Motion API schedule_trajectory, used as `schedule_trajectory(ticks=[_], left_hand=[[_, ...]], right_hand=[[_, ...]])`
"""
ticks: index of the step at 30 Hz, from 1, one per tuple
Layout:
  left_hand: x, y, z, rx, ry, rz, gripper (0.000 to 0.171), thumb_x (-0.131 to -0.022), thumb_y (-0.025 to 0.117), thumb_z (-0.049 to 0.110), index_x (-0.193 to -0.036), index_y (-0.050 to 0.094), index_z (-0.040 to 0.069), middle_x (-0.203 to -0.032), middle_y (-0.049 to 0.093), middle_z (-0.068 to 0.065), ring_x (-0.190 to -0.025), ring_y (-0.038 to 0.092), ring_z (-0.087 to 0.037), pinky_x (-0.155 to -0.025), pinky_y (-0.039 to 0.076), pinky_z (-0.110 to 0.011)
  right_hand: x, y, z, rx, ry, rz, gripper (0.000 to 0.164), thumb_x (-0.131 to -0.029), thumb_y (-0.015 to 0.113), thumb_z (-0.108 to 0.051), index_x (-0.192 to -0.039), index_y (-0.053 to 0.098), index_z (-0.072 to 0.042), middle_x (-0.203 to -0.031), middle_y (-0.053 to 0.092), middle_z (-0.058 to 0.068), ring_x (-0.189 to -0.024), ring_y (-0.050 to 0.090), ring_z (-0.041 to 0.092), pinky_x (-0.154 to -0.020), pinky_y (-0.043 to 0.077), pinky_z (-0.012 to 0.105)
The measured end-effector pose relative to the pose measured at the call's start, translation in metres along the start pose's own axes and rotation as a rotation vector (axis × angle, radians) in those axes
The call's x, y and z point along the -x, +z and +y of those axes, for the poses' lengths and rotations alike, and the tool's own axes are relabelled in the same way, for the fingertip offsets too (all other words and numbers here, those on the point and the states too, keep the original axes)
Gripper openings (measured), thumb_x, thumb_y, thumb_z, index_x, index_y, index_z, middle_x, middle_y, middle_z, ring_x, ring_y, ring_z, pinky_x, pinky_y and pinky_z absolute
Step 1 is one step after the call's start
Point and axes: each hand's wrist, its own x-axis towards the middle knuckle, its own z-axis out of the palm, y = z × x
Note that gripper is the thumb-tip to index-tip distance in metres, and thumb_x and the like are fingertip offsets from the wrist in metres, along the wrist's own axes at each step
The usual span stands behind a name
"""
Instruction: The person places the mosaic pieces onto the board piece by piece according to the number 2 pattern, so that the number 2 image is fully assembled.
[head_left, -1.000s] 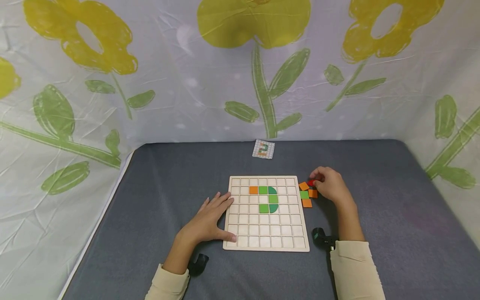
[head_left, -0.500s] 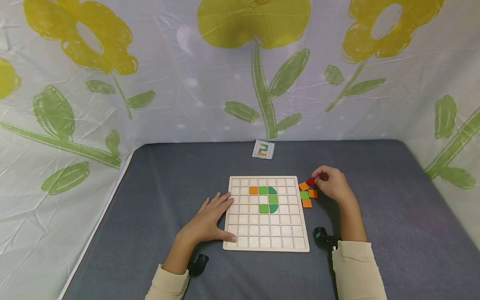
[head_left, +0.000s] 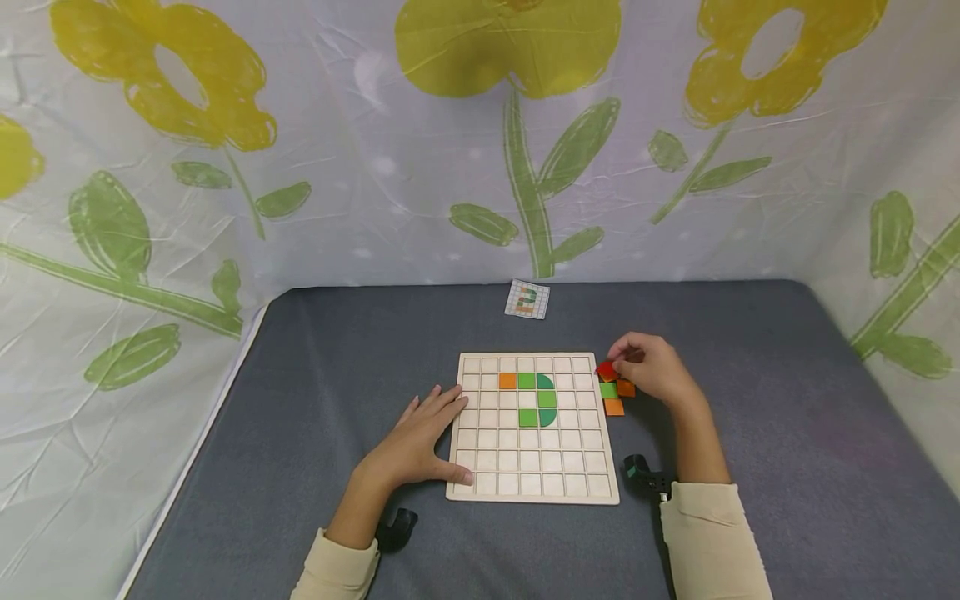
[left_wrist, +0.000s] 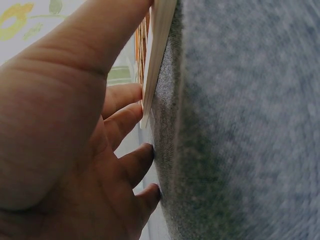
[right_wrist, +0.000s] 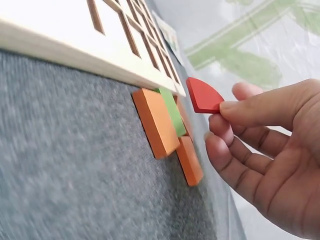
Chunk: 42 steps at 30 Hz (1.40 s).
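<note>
My right hand [head_left: 656,367] pinches a red quarter-circle tile [right_wrist: 204,96] between thumb and fingers, above the loose tiles beside the board. My left hand [head_left: 408,442] rests spread at the left edge of the wooden grid board [head_left: 528,483], thumb and some fingertips on its rim. Set into the board are an orange square tile [head_left: 507,381], several green square tiles [head_left: 547,398] and two dark green quarter-circle tiles [head_left: 547,417]. Right of the board lie a green square tile [head_left: 608,390] and orange square tiles [head_left: 614,407], one partly hidden under the red tile in the head view.
A small pattern card [head_left: 527,299] lies behind the board, near the back of the grey cloth-covered table [head_left: 360,350]. A flower-printed curtain [head_left: 337,167] hangs behind and at both sides. Each wrist bears a black camera mount [head_left: 637,471].
My right hand has lifted the red tile and moved slightly left with it, over the nearest orange tile. The left hand and board have not moved.
</note>
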Motion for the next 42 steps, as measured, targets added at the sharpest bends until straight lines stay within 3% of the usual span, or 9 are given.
schedule_trajectory(ticks=[5,10,16,22,42], left_hand=[[0.000,0.001,0.000,0.003,-0.005,0.001,0.116,-0.065,0.087,0.063,-0.156,0.038,0.010,-0.163,0.027,-0.006,-0.152,0.013,-0.030,-0.120,0.005,-0.056],[0.000,0.001,0.000,0.009,-0.009,0.004,0.116,-0.065,0.087,0.062,-0.156,0.038,0.010,-0.163,0.028,-0.005,-0.152,0.013,-0.030,-0.120,0.005,-0.056],[0.000,0.001,0.000,0.009,-0.011,0.008,0.116,-0.064,0.088,0.061,-0.156,0.038,0.010,-0.163,0.028,-0.006,-0.152,0.013,-0.030,-0.119,0.005,-0.057],[0.000,0.001,-0.001,0.005,0.002,0.002,0.116,-0.065,0.087,0.062,-0.156,0.037,0.010,-0.163,0.027,-0.006,-0.152,0.013,-0.031,-0.119,0.005,-0.057],[0.000,0.000,0.000,-0.001,-0.001,-0.004,0.115,-0.066,0.086,0.063,-0.156,0.037,0.010,-0.163,0.027,-0.006,-0.152,0.014,-0.031,-0.119,0.006,-0.057]], right_hand=[[-0.003,0.007,-0.002,-0.031,-0.006,-0.055,0.006,-0.094,0.063,0.004,-0.098,0.067,0.002,-0.091,0.063,0.013,-0.085,0.061,0.029,-0.067,0.052,0.035],[-0.007,0.018,-0.007,-0.070,-0.063,-0.107,0.006,-0.093,0.063,0.006,-0.095,0.067,0.002,-0.088,0.063,0.013,-0.080,0.060,0.027,-0.066,0.054,0.035],[-0.006,0.030,-0.028,-0.124,-0.087,-0.185,0.008,-0.090,0.061,0.011,-0.095,0.066,0.007,-0.089,0.063,0.018,-0.080,0.061,0.029,-0.070,0.056,0.041],[-0.011,0.044,-0.029,-0.094,-0.111,-0.217,0.010,-0.089,0.063,0.009,-0.091,0.069,0.001,-0.087,0.062,0.012,-0.082,0.062,0.025,-0.072,0.051,0.036],[-0.007,0.085,-0.061,-0.038,-0.175,-0.341,0.012,-0.090,0.062,0.008,-0.087,0.067,-0.003,-0.080,0.062,0.002,-0.073,0.054,0.018,-0.068,0.048,0.032]])
